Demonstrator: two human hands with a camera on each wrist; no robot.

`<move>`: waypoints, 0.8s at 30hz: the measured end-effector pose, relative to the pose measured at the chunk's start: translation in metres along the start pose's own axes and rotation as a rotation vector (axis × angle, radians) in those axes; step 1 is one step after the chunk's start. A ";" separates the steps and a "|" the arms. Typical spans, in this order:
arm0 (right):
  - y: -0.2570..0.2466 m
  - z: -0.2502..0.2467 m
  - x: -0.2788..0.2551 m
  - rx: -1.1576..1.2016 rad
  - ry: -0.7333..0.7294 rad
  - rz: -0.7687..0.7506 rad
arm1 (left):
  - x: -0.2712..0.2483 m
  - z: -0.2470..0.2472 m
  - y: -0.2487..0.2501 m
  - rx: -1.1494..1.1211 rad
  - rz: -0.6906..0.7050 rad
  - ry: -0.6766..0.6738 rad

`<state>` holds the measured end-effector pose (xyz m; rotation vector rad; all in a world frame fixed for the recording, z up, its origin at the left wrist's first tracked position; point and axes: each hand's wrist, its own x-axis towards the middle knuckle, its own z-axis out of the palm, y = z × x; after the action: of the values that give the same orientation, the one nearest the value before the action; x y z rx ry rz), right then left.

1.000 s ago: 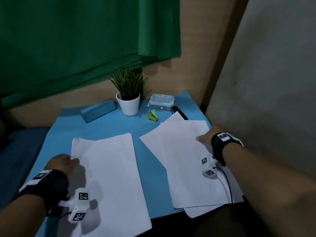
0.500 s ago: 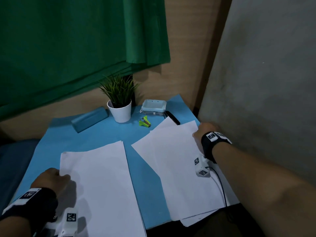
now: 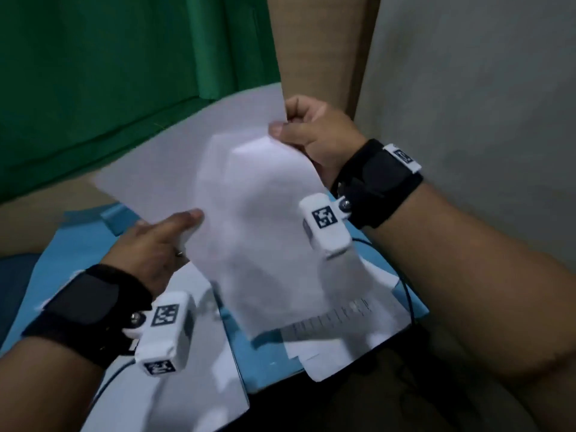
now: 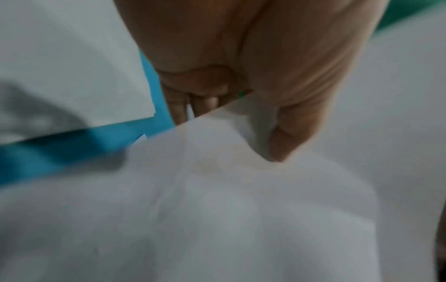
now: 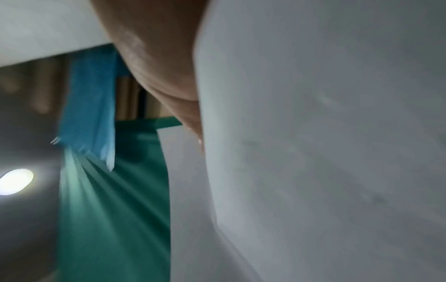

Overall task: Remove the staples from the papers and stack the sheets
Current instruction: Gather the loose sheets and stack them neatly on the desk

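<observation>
both hands (image 3: 314, 132) hold raised paper (image 3: 249, 213) above table (image 3: 405, 310).

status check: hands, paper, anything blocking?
Right hand pinches lifted paper at its top corner. Left hand grips its left edge. Other sheets lie below; no obstruction.

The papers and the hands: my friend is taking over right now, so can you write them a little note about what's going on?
Right hand pinches the top edge of the lifted papers, raised off the blue mat.
Left hand grips their left edge, thumb on top.
Another white pile lies on the mat at the left; a printed sheet lies under the lifted ones.
Done: papers picked up.
Left: no staple or remover in sight; remove staples, stack sheets.
</observation>
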<state>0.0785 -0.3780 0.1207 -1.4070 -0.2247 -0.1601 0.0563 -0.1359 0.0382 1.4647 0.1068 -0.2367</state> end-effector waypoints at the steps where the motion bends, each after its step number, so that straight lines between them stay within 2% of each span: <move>1: 0.001 -0.006 0.006 0.029 0.050 0.037 | 0.003 -0.002 0.001 -0.066 0.022 0.025; 3: 0.015 -0.030 0.016 -0.080 0.164 0.138 | 0.008 -0.015 -0.001 -0.027 0.052 0.069; 4: 0.029 -0.050 0.018 -0.271 0.207 0.218 | 0.008 -0.026 -0.005 0.044 0.057 0.106; 7: 0.088 -0.110 0.002 -1.192 0.136 0.592 | 0.008 -0.070 -0.030 0.223 -0.031 0.161; 8: 0.110 -0.123 -0.008 -1.359 0.098 0.705 | 0.009 -0.083 -0.043 0.267 -0.095 0.169; 10: 0.144 -0.129 -0.034 -1.461 0.054 0.803 | 0.010 -0.102 -0.068 0.360 -0.194 0.157; 12: 0.161 -0.122 -0.048 -1.450 0.053 0.820 | 0.008 -0.106 -0.090 0.424 -0.256 0.150; 15: 0.166 -0.118 -0.045 -1.352 0.152 0.857 | 0.007 -0.108 -0.117 0.494 -0.304 0.128; 16: 0.166 -0.120 -0.042 -1.342 0.185 0.838 | 0.007 -0.107 -0.120 0.493 -0.320 0.123; 19: 0.159 -0.124 -0.037 -1.361 0.204 0.639 | 0.004 -0.105 -0.120 0.463 -0.297 0.144; 21: 0.137 -0.121 -0.036 -1.287 0.180 0.434 | 0.003 -0.108 -0.115 0.463 -0.226 0.190; 24: 0.077 -0.092 -0.041 -1.140 0.215 0.094 | 0.002 -0.111 -0.103 0.427 -0.105 0.241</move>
<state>0.0626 -0.4573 0.0234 -2.5041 0.1561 -0.3961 0.0436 -0.0347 -0.0737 1.9124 0.3459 -0.1723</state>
